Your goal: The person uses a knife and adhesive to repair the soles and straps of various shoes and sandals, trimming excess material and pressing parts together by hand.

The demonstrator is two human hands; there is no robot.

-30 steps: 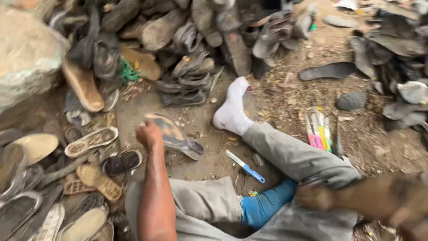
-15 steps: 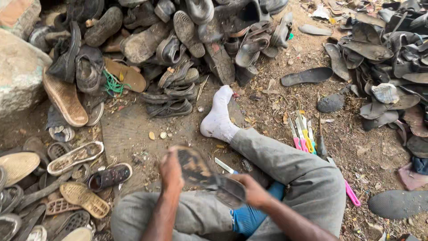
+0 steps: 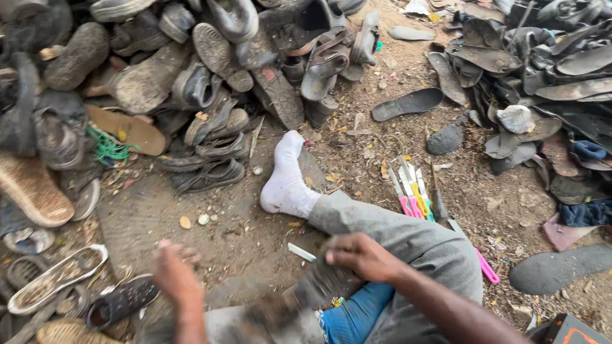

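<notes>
Gripping a worn sole on the lap

Right hand (image 3: 360, 256) closes over a dusty shoe sole (image 3: 312, 290) resting on the grey trouser leg (image 3: 408, 239). Left hand (image 3: 173, 272) hovers blurred nearby; its grip I cannot tell.

A white sock (image 3: 287, 181) covers the foot, above grey trousers (image 3: 408, 239) and a blue garment (image 3: 357, 315). Pink, yellow and green handled tools (image 3: 414, 197) lie on brown dirt (image 3: 242, 236). A green cord (image 3: 108, 150) crosses the dusty grey-brown shoe pile (image 3: 191, 83). A tan woven sole (image 3: 32, 188) lies at the left.
</notes>
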